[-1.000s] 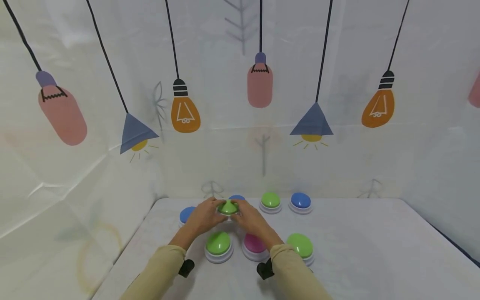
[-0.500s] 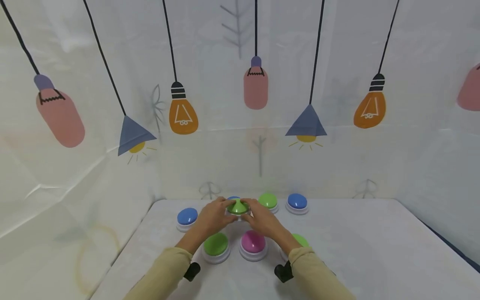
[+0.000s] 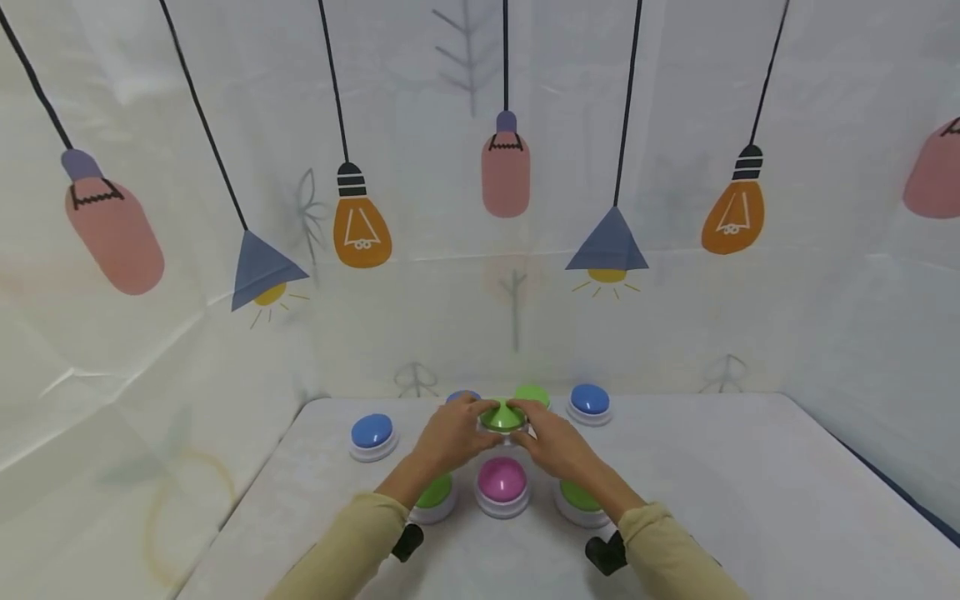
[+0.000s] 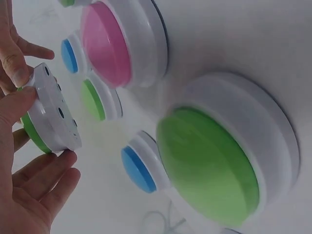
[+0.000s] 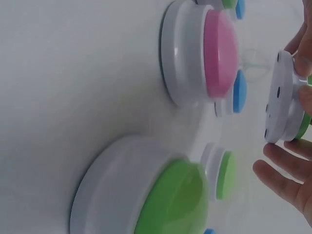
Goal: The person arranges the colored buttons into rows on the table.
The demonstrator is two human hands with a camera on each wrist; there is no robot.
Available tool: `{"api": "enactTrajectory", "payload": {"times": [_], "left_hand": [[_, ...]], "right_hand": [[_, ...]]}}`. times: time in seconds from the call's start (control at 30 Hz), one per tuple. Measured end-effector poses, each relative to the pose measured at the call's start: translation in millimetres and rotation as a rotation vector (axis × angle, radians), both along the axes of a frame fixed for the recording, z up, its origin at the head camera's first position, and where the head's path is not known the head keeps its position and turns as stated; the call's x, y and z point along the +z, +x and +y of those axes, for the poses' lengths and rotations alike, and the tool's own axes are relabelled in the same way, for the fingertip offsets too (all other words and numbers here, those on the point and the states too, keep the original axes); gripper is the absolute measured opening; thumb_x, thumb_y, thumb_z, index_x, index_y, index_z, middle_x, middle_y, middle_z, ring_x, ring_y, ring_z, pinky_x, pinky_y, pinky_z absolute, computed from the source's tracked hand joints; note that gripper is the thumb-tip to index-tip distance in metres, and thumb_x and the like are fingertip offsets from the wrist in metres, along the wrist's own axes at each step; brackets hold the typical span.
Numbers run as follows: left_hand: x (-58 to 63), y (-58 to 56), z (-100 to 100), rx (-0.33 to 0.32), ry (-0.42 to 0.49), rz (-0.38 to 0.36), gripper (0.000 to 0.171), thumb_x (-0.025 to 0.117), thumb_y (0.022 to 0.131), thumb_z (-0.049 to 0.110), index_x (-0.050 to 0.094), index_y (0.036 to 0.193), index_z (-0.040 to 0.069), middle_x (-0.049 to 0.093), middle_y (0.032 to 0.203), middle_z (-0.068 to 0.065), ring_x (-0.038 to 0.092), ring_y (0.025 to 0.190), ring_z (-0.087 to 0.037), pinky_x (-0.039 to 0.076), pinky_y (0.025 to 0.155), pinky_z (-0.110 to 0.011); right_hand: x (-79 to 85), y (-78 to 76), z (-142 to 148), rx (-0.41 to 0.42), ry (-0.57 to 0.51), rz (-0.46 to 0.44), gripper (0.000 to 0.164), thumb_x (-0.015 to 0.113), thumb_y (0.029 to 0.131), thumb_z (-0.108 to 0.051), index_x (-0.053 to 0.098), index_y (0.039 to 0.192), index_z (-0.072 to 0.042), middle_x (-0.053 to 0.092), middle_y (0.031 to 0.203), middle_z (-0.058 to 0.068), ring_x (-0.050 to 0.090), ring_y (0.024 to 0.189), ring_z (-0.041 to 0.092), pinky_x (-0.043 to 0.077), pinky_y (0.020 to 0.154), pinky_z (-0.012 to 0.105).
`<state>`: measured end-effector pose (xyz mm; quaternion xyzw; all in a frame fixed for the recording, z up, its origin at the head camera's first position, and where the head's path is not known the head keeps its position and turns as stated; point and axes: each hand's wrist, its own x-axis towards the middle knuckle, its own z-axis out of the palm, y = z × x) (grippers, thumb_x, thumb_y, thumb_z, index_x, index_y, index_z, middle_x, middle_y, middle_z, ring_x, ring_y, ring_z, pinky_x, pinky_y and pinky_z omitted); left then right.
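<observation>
Between both hands is a green push button (image 3: 502, 417) with a white base, held up off the table behind the pink push button (image 3: 502, 481). My left hand (image 3: 453, 435) grips its left side and my right hand (image 3: 553, 437) its right side, thumbs low on it and fingers along the top. The left wrist view shows the white base (image 4: 56, 109) tilted, its underside dotted with small dark holes. In the right wrist view, fingers (image 5: 280, 178) of my right hand spread below the base's edge.
Two green push buttons (image 3: 577, 500) flank the pink one, partly behind my forearms. Farther back stand a blue button (image 3: 372, 432) at left, another blue button (image 3: 590, 399) at right, and a green button (image 3: 532, 395) half hidden by my right hand. A lamp-printed sheet (image 3: 442, 325) hangs behind the white table (image 3: 712, 483).
Both hands have carried the green push button to the right, from left of the pink button to behind it. The head view has shifted slightly.
</observation>
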<state>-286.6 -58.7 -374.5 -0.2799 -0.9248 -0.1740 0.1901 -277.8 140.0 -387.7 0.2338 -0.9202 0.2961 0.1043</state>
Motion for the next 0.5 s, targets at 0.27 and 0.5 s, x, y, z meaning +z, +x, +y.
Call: {"api": "enactTrajectory", "payload": {"times": [0.27,0.5], "left_hand": [[-0.8,6.7,29.5,-0.029,0.040,-0.003,0.052,0.083,0.079,0.036,0.069,0.123,0.013,0.064,0.100,-0.005,0.063,0.076,-0.013,0.054,0.066,-0.023],[-5.4,11.2,51.6,-0.060,0.124,0.054,0.049,0.083,0.080,0.033,0.070,0.122,0.012,0.064,0.107,-0.004,0.066,0.078,-0.013,0.054,0.069,-0.020]], "right_hand": [[3.2,11.3,31.3,-0.006,0.034,0.051,0.050,0.068,0.093,-0.013,0.051,0.140,-0.007,0.058,0.134,0.013,0.062,0.114,0.029,0.053,0.093,0.048],[7.3,22.6,55.7,-0.009,0.029,0.100,0.049,0.067,0.094,-0.015,0.051,0.140,-0.006,0.058,0.135,0.013,0.062,0.115,0.031,0.053,0.092,0.052]]}}
